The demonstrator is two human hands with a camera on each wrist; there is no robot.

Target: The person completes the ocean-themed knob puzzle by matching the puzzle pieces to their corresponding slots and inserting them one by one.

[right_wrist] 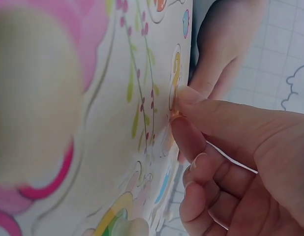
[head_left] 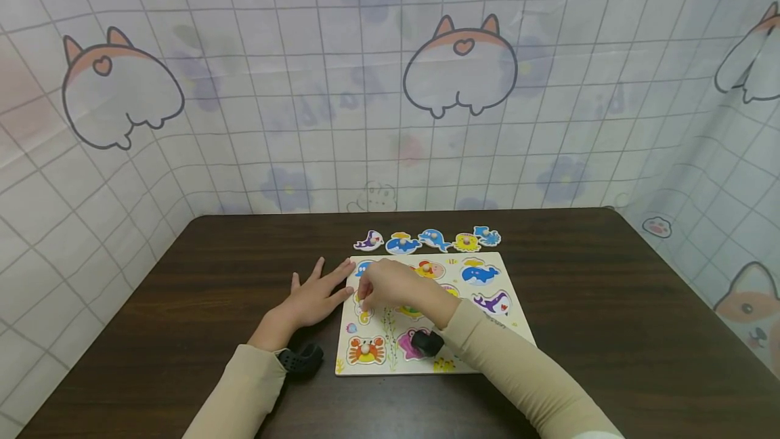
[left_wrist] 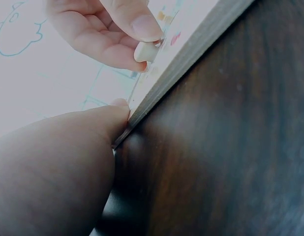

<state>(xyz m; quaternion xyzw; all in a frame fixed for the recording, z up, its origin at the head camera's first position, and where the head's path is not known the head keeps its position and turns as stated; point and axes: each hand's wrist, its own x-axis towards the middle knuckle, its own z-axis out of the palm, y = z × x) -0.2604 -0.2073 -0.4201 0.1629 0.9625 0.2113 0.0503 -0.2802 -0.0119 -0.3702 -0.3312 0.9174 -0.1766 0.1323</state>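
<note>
A pale wooden puzzle board (head_left: 396, 367) with sea-animal pictures lies on the dark table. Over its left side, my right hand (head_left: 396, 285) pinches the seahorse piece (head_left: 365, 317) between thumb and finger. The yellow curled tail (right_wrist: 176, 69) of the seahorse shows below the fingertips in the right wrist view; the hand hides the upper part. My left hand (head_left: 312, 298) lies beside the board with fingers spread, its fingertips at the board's left edge. An orange crab piece (head_left: 366, 350) sits at the near left corner of the board.
Behind the board stands a row of loose pieces: a purple whale (head_left: 368, 241), a blue whale (head_left: 403, 244), a dolphin (head_left: 434, 240), a yellow piece (head_left: 466, 242) and a light blue one (head_left: 487, 236). A patterned curtain (head_left: 341, 120) surrounds the table (head_left: 609, 303).
</note>
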